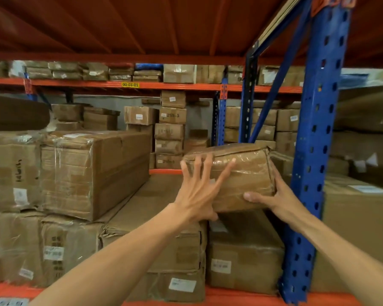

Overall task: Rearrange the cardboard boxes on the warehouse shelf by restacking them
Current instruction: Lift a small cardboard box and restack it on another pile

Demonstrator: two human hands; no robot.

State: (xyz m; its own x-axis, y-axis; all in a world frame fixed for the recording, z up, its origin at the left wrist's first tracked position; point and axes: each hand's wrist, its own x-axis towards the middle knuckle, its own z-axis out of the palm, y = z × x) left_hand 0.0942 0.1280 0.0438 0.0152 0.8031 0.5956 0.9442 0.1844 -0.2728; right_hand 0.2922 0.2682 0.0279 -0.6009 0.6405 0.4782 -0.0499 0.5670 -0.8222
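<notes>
A small taped cardboard box (245, 171) sits tilted at the right of the shelf, over a lower box (243, 246). My left hand (199, 191) lies spread flat on its front left face, fingers apart, thumb under the bottom edge. My right hand (272, 195) grips its lower right corner, thumb on the front and fingers behind the right side. A long flat box (150, 208) lies just left of it. A large plastic-wrapped box (93, 173) is stacked at the left on other boxes (42, 250).
A blue perforated upright (314, 151) stands close to the right of the held box. The orange shelf beam (230, 299) runs along the bottom, and the orange deck (142, 25) is overhead. Several boxes fill the racks behind (170, 129) and the right bay (358, 217).
</notes>
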